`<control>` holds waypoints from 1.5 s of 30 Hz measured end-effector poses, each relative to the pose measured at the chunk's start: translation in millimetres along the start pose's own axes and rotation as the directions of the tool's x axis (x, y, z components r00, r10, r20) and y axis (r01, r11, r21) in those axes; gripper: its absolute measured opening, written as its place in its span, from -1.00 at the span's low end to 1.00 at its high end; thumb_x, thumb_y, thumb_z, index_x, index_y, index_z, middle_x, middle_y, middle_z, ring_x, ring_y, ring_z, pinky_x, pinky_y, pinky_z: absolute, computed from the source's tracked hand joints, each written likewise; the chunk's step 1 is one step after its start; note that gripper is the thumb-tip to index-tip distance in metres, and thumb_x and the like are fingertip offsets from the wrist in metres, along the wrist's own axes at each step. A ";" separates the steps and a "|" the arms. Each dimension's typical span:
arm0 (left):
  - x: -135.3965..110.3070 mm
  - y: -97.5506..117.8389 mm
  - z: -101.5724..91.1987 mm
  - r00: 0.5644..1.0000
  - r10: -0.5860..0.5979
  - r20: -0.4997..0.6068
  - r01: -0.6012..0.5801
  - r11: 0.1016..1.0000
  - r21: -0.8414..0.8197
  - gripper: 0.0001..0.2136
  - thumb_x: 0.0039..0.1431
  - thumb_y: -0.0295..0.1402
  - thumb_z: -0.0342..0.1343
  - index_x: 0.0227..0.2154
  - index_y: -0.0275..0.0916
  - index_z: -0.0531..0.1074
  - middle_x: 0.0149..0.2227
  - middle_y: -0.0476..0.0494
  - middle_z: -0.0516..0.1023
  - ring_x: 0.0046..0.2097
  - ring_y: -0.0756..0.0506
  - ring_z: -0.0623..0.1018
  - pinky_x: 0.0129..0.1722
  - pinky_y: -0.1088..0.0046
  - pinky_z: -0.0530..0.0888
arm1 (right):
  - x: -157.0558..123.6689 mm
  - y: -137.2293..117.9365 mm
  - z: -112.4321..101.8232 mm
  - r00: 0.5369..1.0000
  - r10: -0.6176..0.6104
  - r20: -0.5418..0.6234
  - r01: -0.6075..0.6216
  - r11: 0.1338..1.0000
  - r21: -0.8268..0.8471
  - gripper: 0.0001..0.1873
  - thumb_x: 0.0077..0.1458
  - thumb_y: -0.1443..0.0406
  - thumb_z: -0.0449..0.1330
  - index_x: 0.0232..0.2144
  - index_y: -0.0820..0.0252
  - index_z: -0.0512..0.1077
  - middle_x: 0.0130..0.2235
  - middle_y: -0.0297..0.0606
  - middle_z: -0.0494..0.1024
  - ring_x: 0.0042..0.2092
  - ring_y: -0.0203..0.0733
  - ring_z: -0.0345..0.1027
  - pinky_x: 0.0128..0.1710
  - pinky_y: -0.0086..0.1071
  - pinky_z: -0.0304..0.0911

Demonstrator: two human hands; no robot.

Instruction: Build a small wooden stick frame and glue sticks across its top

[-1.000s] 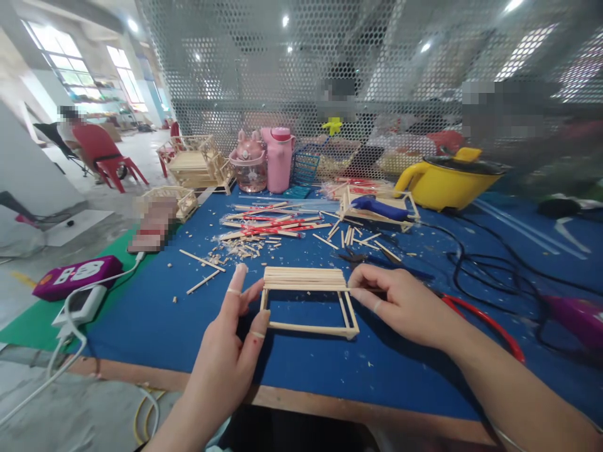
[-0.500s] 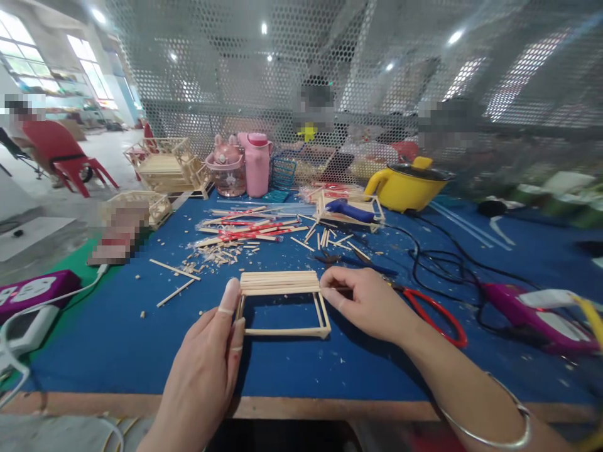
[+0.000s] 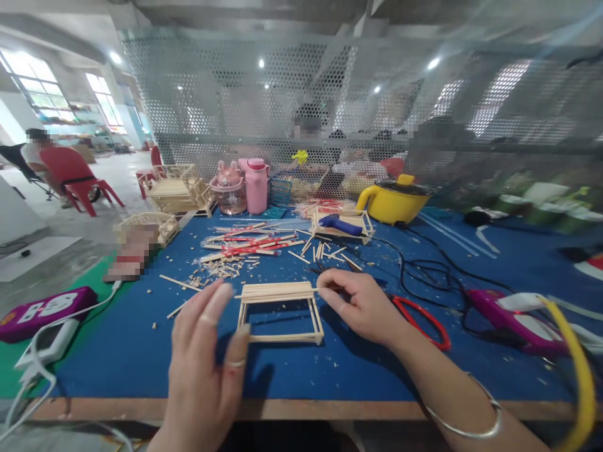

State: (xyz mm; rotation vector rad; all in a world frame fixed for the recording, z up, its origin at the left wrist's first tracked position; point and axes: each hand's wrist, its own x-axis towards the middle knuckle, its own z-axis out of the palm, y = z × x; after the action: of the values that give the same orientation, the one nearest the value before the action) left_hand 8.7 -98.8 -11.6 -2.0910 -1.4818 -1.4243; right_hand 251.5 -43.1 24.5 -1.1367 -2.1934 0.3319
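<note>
A small rectangular frame of thin wooden sticks (image 3: 287,339) stands on the blue tabletop in front of me. Along its far side several sticks lie side by side as slats (image 3: 276,289). My right hand (image 3: 355,304) is closed at the frame's far right corner, thumb and forefinger pinching the end of a wooden stick (image 3: 277,294) that lies along the slats and juts past them on the left. Tape wraps a finger of my left hand (image 3: 207,351), which is open at the frame's left side. Its thumb tip overlaps the near left corner; whether it touches is unclear.
Behind the frame lie wooden offcuts (image 3: 219,269) and bundled sticks (image 3: 254,245). A blue glue gun (image 3: 342,224) rests on another stick frame. Red-handled pliers (image 3: 424,323), black cables (image 3: 424,267), a yellow pot (image 3: 396,202) and a purple power strip (image 3: 513,323) are on the right.
My left hand has let go of the frame's left side and opened, moving slightly left. My right hand keeps its pinch at the right corner. The whole view has shifted a little.
</note>
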 end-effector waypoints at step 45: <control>94.3 -7.7 50.7 0.967 0.101 0.233 0.024 0.876 -0.482 -0.76 0.22 -0.31 -0.03 -0.30 -0.27 0.52 -0.35 -0.14 0.56 -0.34 -0.02 0.49 -0.33 0.51 0.38 | 5.1 31.8 -25.6 0.874 0.398 -0.280 -0.411 0.911 0.013 -0.76 0.20 0.10 -0.04 -0.41 0.11 0.19 -0.60 -0.47 0.22 -0.57 -0.30 0.13 -0.54 -0.44 0.02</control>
State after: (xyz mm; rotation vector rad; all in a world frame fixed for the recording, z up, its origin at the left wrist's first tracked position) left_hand 34.5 -5.3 34.4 -2.6692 -1.2406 -1.7041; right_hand 286.2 -21.8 30.8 -1.5714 -1.7174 0.2767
